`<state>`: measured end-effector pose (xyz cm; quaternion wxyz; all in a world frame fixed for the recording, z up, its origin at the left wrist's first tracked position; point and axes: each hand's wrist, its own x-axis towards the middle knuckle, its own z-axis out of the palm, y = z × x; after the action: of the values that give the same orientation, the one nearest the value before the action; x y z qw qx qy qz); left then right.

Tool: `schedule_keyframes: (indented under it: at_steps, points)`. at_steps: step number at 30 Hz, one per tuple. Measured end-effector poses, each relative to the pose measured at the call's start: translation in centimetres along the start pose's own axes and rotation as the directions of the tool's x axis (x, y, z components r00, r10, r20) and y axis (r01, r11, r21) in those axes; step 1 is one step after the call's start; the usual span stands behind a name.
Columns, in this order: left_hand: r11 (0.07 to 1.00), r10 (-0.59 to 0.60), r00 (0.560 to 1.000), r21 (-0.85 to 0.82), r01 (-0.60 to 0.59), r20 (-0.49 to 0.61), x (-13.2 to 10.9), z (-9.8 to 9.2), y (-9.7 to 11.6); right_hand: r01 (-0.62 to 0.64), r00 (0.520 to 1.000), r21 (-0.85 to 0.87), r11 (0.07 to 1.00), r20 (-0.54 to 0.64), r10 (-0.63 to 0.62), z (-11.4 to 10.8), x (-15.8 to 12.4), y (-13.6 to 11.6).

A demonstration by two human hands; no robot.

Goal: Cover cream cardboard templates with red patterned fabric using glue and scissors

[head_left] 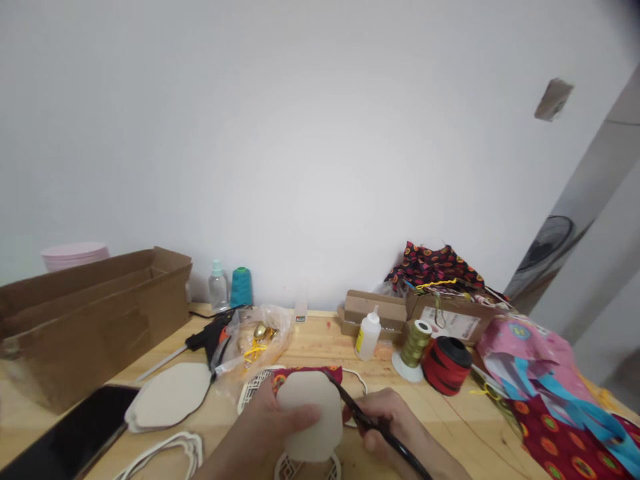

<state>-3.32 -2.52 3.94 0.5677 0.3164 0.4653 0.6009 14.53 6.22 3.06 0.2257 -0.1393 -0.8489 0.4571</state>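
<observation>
My left hand [267, 427] holds a cream wooden-looking or card panel [313, 420] with rounded corners, thumb across its face. Behind the panel's top edge shows dark red patterned fabric [320, 371]. My right hand [393, 423] is closed around a slim black tool [380, 430], whose narrow tip reaches the panel's upper right edge; its exact kind is unclear. Pale lattice-cut pieces [255, 387] lie partly hidden beneath and behind the left hand. To the left rests a stack of similar cream panels [173, 397], with thin cream frames [173, 453] nearer me.
At left stand a long cardboard box [100, 320] and a black phone [70, 433]. Behind are a glue gun [207, 337], a plastic bag [273, 327], a teal thread cone [241, 287] and a white bottle [369, 335]. Thread spools [447, 365] and fabric [555, 427] occupy the right.
</observation>
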Motion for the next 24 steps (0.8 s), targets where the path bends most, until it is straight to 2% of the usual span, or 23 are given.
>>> schedule_keyframes:
  at_steps: [3, 9, 14, 18, 22, 24]
  points:
    - [0.999, -0.041, 0.999, -0.029, 0.041, 0.01, 0.0, 0.1, -0.3, 0.011, 0.998, 0.012, 1.0, 0.058, -0.012, -0.3, 0.6, -0.1]
    - [0.998, -0.041, 0.998, -0.049, 0.043, 0.042, 0.3, -0.1, -0.7, 0.016, 0.999, -0.025, 1.0, 0.028, -0.015, -0.1, 0.5, 1.3]
    - [0.999, -0.037, 0.998, -0.033, 0.038, 0.047, 0.5, -0.2, -1.0, 0.07, 0.997, -0.029, 0.997, 0.044, -0.069, -0.4, 0.6, 0.2]
    - [1.0, -0.023, 0.999, -0.016, 0.023, 0.027, 0.4, -0.1, -0.8, 0.054, 0.998, -0.021, 0.998, 0.02, -0.053, -0.5, 0.6, -0.5]
    - [1.0, -0.01, 1.0, -0.021, 0.01, 0.017, 0.3, 0.0, -0.7, 0.046, 0.999, -0.054, 0.997, 0.027, -0.045, -0.4, 0.4, -0.1]
    - [0.999, -0.006, 1.0, -0.033, 0.007, 0.017, 0.3, 0.0, -0.8, 0.04, 0.999, -0.088, 0.995, -0.017, -0.041, -0.3, 0.2, 0.2]
